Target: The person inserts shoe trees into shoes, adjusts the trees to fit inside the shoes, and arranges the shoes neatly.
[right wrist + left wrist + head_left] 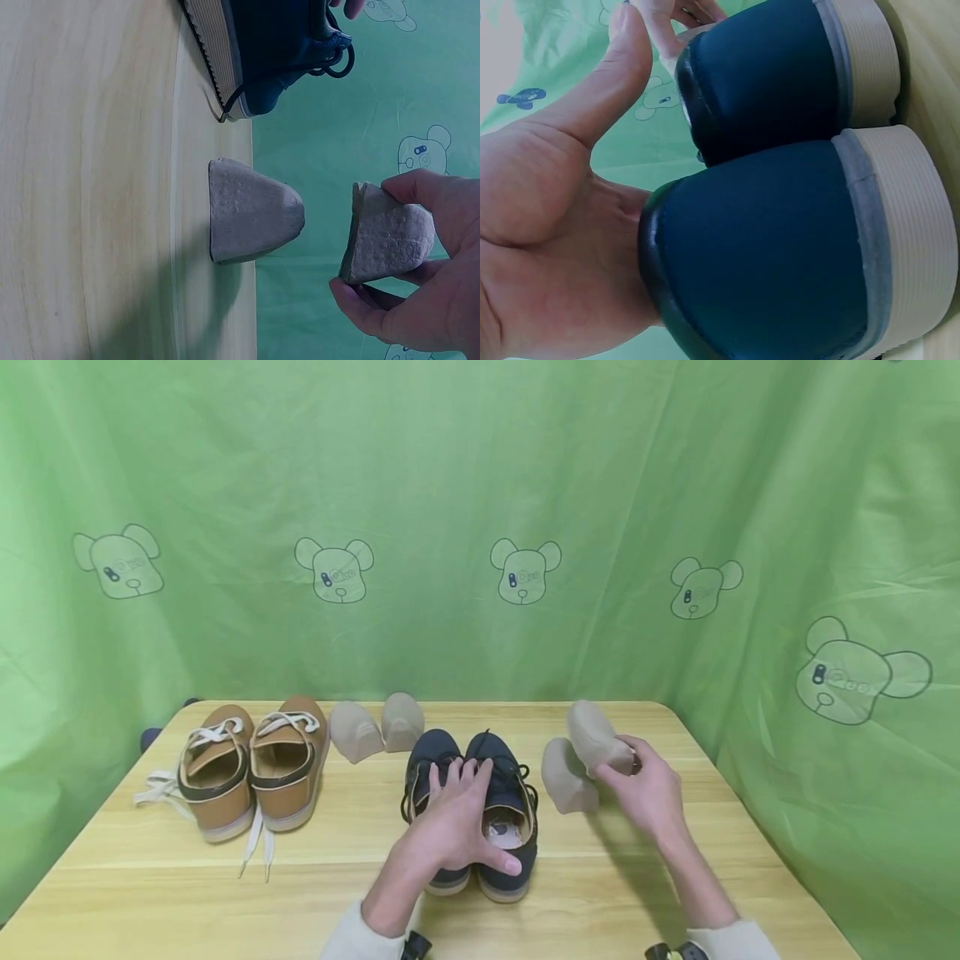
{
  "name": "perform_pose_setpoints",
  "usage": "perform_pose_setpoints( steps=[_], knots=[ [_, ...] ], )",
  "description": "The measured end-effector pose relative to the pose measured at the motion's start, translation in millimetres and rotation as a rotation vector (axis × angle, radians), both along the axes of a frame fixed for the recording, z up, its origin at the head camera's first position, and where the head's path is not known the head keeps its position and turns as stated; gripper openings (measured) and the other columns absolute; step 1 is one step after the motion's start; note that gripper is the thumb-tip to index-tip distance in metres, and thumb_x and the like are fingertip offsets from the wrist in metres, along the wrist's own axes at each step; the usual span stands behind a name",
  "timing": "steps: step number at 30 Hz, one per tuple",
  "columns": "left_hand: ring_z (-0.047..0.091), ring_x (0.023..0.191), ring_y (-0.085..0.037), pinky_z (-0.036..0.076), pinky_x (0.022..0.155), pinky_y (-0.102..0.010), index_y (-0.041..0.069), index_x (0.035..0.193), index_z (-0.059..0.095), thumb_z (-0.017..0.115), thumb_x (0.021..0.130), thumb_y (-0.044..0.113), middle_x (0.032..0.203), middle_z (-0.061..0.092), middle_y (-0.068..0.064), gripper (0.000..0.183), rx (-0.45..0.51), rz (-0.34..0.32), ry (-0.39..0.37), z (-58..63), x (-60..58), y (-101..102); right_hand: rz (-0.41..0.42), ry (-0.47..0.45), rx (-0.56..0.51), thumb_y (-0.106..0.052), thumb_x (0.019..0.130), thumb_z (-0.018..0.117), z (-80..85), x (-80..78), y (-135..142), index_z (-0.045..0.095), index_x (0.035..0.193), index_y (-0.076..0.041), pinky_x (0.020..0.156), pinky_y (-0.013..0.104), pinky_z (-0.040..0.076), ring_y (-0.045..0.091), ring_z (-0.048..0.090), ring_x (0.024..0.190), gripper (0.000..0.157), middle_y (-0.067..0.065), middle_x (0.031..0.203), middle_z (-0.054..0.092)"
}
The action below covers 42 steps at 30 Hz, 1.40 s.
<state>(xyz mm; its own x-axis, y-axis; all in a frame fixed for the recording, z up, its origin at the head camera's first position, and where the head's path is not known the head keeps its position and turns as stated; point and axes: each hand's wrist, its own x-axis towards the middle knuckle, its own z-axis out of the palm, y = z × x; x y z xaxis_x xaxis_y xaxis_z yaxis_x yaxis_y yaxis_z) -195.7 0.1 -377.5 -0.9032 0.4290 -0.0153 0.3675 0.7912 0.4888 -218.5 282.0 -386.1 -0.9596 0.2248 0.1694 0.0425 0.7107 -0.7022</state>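
A pair of navy lace-up shoes stands mid-table, the left shoe (433,748) beside the right shoe (517,870), toes pointing away from me. Over both of them lies my left hand (450,831), fingers extended across the laces and thumb stretched out above the right shoe's heel. In the left wrist view the palm sits close behind the heel (765,255). My right hand (652,789) pinches a beige moulded shoe insert (592,733) between thumb and fingers, lifted above the table. A second insert (566,781) rests on the wood just left of it.
Brown shoes (294,802) with white laces stand at the left, some lace ends trailing on the table (330,902). Two more inserts (402,723) lie at the back edge between the pairs. A green curtain (435,635) with bear prints surrounds the table's back and sides.
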Motion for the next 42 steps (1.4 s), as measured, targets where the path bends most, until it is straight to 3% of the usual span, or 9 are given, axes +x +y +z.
perform_pose_setpoints(
  steps=[10, 29, 37, 42],
  knots=[
    [0.011, 0.156, -0.041, 0.004, 0.126, -0.060, -0.002, 0.160, 0.019, 0.092, 0.063, 0.053, 0.165, 0.023, -0.024, 0.133, 0.033, 0.001, -0.026, -3.5, 3.5, -1.4, 0.007, -0.014, 0.004, -0.036, 0.089, 0.074, -0.5, -1.1, -1.6, 0.051, 0.146, -0.009, 0.094, 0.051, 0.052, 0.039, 0.063, 0.118, 0.067, 0.023, 0.133, 0.064],
    [0.012, 0.156, -0.040, 0.012, 0.126, -0.058, 0.001, 0.160, 0.023, 0.093, 0.068, 0.047, 0.166, 0.026, -0.021, 0.124, 0.116, -0.023, -0.037, -10.0, 2.1, -4.9, 0.032, -0.042, -0.007, -0.035, 0.087, 0.076, 0.9, -0.7, -9.4, 0.049, 0.148, -0.008, 0.096, 0.052, 0.053, 0.040, 0.063, 0.118, 0.072, 0.025, 0.135, 0.062],
    [0.012, 0.157, -0.037, 0.009, 0.127, -0.056, 0.002, 0.160, 0.023, 0.094, 0.067, 0.044, 0.165, 0.027, -0.021, 0.125, 0.128, -0.016, -0.051, -9.4, 0.4, -3.5, 0.043, -0.044, 0.001, -0.035, 0.088, 0.076, 1.9, -0.4, -12.1, 0.048, 0.148, -0.008, 0.097, 0.054, 0.053, 0.041, 0.062, 0.120, 0.072, 0.026, 0.137, 0.061],
    [0.016, 0.156, -0.039, 0.004, 0.127, -0.058, -0.001, 0.158, 0.026, 0.094, 0.065, 0.045, 0.163, 0.031, -0.024, 0.124, 0.108, -0.019, -0.014, -9.4, 1.1, -2.7, 0.048, -0.048, 0.005, -0.034, 0.088, 0.076, 2.7, 0.2, -14.2, 0.049, 0.148, -0.008, 0.097, 0.054, 0.053, 0.042, 0.062, 0.120, 0.071, 0.026, 0.137, 0.061]
  ],
)
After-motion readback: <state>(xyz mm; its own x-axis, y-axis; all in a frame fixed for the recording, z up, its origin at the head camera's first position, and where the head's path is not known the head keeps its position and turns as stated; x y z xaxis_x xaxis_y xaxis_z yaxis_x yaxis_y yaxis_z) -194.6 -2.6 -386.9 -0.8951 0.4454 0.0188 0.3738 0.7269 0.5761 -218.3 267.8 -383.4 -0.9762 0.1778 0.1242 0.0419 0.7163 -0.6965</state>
